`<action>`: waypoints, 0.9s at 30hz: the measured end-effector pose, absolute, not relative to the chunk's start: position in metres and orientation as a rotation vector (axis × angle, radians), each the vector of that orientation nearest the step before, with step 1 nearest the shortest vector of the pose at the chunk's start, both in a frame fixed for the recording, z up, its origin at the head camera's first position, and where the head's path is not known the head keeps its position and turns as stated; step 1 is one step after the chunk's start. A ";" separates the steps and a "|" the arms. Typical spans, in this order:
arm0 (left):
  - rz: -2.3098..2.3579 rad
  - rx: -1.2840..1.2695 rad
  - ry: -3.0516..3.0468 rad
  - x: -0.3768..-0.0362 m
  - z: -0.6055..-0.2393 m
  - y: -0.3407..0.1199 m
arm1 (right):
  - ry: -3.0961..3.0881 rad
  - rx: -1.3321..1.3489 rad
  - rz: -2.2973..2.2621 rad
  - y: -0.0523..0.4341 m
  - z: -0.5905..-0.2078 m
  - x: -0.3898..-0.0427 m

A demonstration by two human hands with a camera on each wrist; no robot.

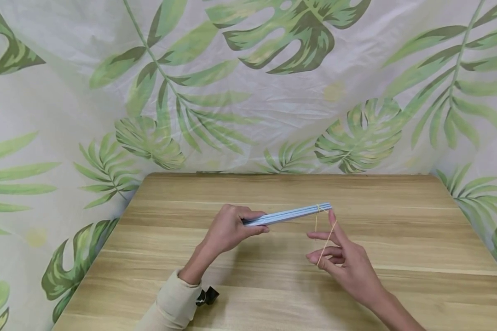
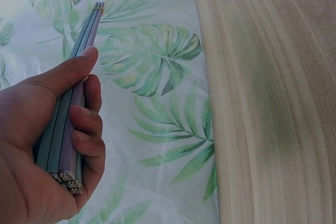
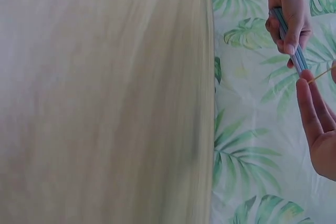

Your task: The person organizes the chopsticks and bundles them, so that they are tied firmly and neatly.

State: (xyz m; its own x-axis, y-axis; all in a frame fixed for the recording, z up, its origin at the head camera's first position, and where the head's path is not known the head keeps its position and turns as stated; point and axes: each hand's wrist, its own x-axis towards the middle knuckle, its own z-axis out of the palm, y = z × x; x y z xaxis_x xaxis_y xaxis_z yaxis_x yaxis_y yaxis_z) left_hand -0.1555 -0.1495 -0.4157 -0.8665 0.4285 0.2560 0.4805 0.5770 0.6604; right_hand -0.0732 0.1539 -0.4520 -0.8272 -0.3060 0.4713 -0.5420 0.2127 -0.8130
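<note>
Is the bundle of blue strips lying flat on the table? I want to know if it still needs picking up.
No. The left hand grips the bundle of blue strips and holds it in the air above the wooden table.

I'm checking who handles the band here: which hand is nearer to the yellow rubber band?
Right. The right hand has the rubber band stretched over its fingers; the left hand grips the far end of the bundle of blue sticks, away from the band.

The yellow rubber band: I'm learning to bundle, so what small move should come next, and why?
Probably draw the yellow rubber band further along the pale blue stack of thin booklets: it loops only the far tip, stretched by the right hand, while the left hand grips the other end.
</note>
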 end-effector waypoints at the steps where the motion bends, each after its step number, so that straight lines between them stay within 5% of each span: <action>1: -1.165 -0.791 -2.720 -0.155 -0.415 -0.149 | -2.269 0.795 1.714 0.154 -0.452 -0.072; 14: -1.081 -0.914 -2.609 -0.149 -0.413 -0.144 | -2.235 0.597 2.336 0.153 -0.448 -0.073; 27: -1.117 -1.067 -2.567 -0.152 -0.411 -0.149 | -2.199 0.438 2.381 0.169 -0.445 -0.084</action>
State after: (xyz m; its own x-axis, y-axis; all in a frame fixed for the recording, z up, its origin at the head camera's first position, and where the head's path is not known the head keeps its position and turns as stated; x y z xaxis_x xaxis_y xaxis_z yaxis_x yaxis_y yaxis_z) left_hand -0.1522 -0.1494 -0.4113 -0.7372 0.5529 0.3884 0.6611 0.4714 0.5837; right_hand -0.0843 0.1689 -0.4452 -0.9559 -0.2732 0.1075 -0.0855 -0.0911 -0.9922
